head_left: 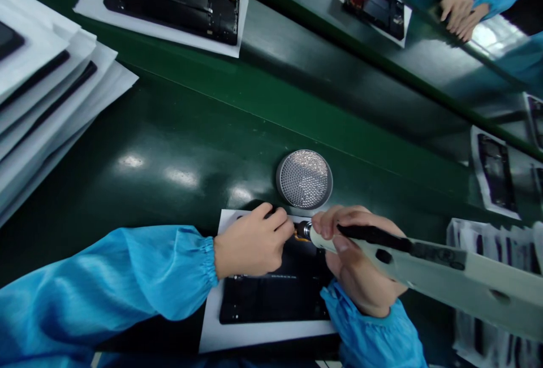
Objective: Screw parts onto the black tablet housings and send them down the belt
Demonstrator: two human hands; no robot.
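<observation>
A black open electronic device lies on a white paper sheet, its inner parts showing and a thin orange strip near the top edge. My right hand is shut around a cream electric screwdriver with black trim, and its metal tip points at the device near the orange strip. My left hand is curled over the device's upper edge just beside that tip. The contact point under the tip is hidden by my fingers.
A round perforated metal screw tray sits just above my hands on the green conveyor belt. Stacked white sheets with black devices stand at left. Further devices lie on sheets along the belt. A co-worker's hands show at top right.
</observation>
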